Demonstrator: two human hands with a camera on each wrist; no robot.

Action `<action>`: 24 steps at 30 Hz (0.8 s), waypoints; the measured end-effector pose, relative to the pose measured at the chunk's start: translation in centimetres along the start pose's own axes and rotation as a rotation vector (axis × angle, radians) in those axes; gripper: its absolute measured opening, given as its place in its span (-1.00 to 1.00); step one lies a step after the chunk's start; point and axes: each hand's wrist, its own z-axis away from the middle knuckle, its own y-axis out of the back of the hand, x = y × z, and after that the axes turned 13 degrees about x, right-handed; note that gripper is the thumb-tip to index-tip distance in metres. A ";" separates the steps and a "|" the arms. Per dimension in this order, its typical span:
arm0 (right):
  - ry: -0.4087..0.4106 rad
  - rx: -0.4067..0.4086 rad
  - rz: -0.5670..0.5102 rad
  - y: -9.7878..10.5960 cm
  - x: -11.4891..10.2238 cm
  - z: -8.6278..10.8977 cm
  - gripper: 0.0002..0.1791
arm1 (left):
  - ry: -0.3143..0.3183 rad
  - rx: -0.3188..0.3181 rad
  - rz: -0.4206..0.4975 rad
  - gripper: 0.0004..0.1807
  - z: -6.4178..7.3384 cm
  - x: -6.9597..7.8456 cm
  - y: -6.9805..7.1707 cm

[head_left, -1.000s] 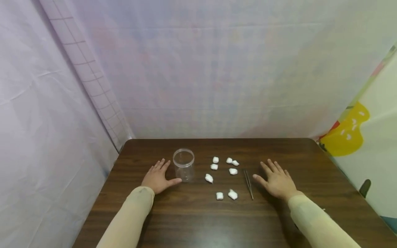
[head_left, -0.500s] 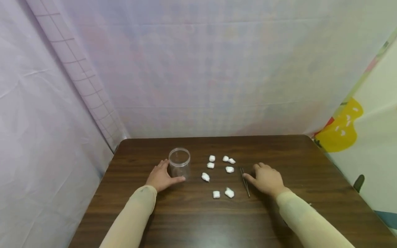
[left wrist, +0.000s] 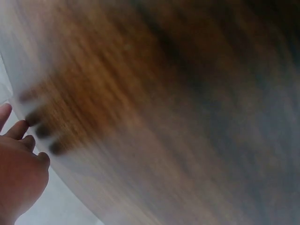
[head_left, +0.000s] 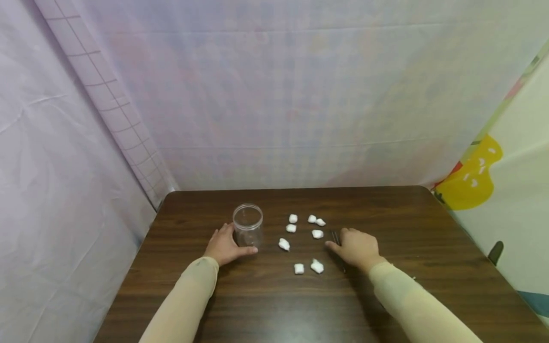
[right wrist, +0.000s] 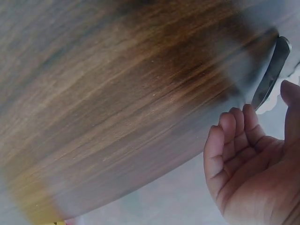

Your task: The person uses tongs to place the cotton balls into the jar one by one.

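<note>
A clear, lidless plastic jar (head_left: 248, 228) stands upright on the left of the brown table. My left hand (head_left: 225, 247) holds it low down, fingers passing behind its left side and the thumb across its front. Over a pair of metal tweezers (head_left: 335, 237) lying on the table is my right hand (head_left: 358, 247), which hides their middle. In the right wrist view the tweezers (right wrist: 272, 72) lie between the thumb and the bent fingers (right wrist: 240, 124), with a gap on the thumb side. Several white cotton balls (head_left: 284, 244) are scattered between the jar and the tweezers.
The dark wood-grain table (head_left: 274, 309) has rounded far corners. Behind it hangs a pale curtain (head_left: 291, 95), and another white sheet (head_left: 64, 190) hangs along the left. At the right is a cloth with a yellow print (head_left: 469, 186).
My right hand has moved left from beside the tweezers to over them, its fingers bending. My left hand has shifted right from beside the jar to around it. The view has turned slightly.
</note>
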 end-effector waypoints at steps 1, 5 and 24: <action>0.001 0.009 0.001 -0.1 0.0 0.0 -0.37 | 0.000 -0.001 0.000 0.20 0.0 0.0 0.0; 0.005 0.024 -0.003 -0.2 -0.1 0.0 -0.41 | -0.004 0.003 0.012 0.20 -0.1 0.1 0.1; 0.001 -0.001 -0.004 0.2 -0.6 0.3 -0.55 | -0.001 0.029 0.079 0.13 -0.1 0.1 -0.3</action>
